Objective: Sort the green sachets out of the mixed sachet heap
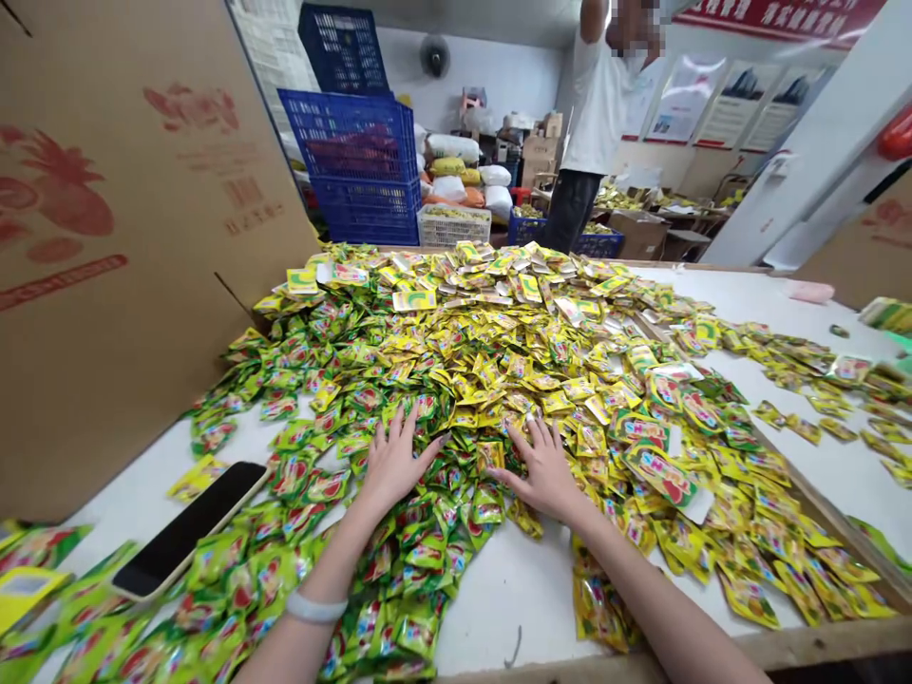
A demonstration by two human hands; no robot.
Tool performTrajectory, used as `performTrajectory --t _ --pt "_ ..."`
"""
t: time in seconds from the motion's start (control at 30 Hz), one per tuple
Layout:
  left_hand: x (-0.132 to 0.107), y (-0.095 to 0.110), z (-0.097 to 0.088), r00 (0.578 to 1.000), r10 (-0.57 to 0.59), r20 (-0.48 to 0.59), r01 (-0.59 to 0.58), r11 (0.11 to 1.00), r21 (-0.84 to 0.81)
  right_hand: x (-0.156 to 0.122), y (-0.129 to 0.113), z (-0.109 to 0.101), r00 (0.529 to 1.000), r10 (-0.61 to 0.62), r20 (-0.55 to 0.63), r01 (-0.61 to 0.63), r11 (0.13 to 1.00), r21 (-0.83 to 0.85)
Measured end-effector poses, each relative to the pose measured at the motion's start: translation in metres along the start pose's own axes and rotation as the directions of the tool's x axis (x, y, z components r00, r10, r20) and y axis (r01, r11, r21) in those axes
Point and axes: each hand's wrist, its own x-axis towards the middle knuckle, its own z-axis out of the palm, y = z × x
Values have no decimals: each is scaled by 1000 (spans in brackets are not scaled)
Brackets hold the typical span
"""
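A large heap of small yellow and green snack packets (499,361) covers a white table (513,589). My left hand (395,461) lies flat on the packets with its fingers spread, a white band on its wrist. My right hand (545,470) also rests palm down on the heap, fingers apart, a hand's width to the right. Between the two hands sits a single yellow packet (490,456). Neither hand grips anything.
A black phone (192,527) lies on the table at the left. A tall cardboard sheet (121,237) stands along the left side. Blue crates (356,161) are stacked behind. A person in a white shirt (595,123) stands beyond the table's far edge.
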Motion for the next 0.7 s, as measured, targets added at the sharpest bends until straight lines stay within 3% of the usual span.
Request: performTrajectory --t 0.13,0.2,0.27,0.33,0.4,0.5,0.57,0.7 --pt "-20 -6 -21 994 104 22 -102 993 -57 -6 -13 -19 985 -7 -172 17 998 57" --pt "-46 -12 -31 980 201 -13 -201 980 4 -3 -6 -24 955 36 -296 1 992 122" --pt "-80 -21 -37 958 287 10 -287 953 96 9 9 -27 933 89 -348 -28 984 177" --pt "-113 -31 -39 948 300 103 -314 935 166 32 27 -27 943 132 -305 -76 979 188" --pt "-136 -38 -38 960 197 199 -241 943 231 59 40 -24 965 190 -182 -165 976 144" --pt "-147 -40 -28 955 68 289 -151 950 275 91 44 -15 962 264 67 -268 962 54" --pt "-144 -37 -13 964 62 259 -139 946 292 99 37 -10 952 271 142 -279 959 41" --pt "-132 -33 13 986 149 74 -166 921 353 85 20 -10 956 242 169 -252 967 42"
